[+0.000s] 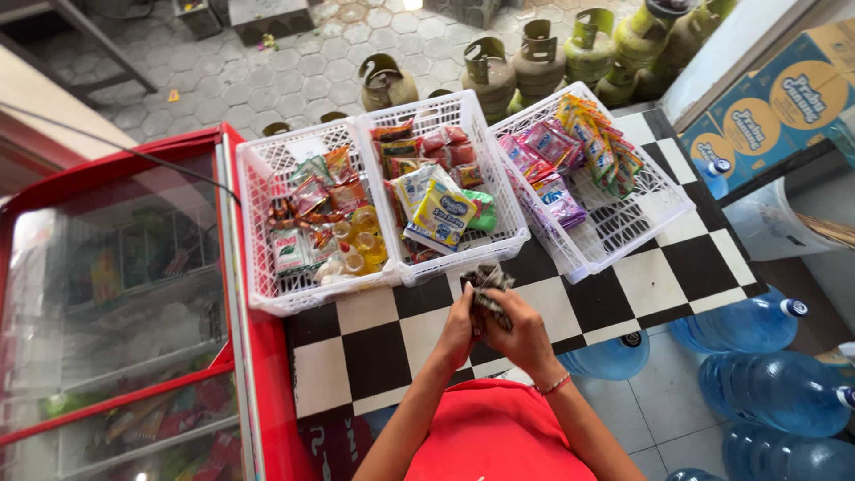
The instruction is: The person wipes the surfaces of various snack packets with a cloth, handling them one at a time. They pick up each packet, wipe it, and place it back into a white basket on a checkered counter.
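View from above of a person in a red top standing at a black-and-white chequered worktop (pixel 383 356). Both hands are raised together over the near edge of the worktop, grasping a crumpled bundle of grey-green paper notes (pixel 487 283). The left hand (pixel 459 328) closes its fingers on the bundle's left side; the right hand (pixel 521 337), with a thin red band on its wrist, wraps it from the right and below. The top of the bundle fans out above the fingers, just in front of the middle basket.

Three white plastic mesh baskets stand in a row at the far edge of the worktop, touching one another. The left basket (pixel 258 223) holds small sachets, packets and little yellow bottles. The middle basket (pixel 512 233) holds red and orange snack packets, a blue-and-yellow packet and a green one. The right basket (pixel 659 209), turned at an angle, holds pink, purple and multicoloured sachets towards its far end.

Left of the worktop stands a red chest freezer (pixel 116 294) with a glass lid. Beyond the baskets, green gas cylinders (pixel 539 58) stand on a hexagon-paved floor. On the right, large blue water bottles (pixel 775 387) lie on the tiled floor, with blue-and-orange cardboard boxes (pixel 784 98) above them
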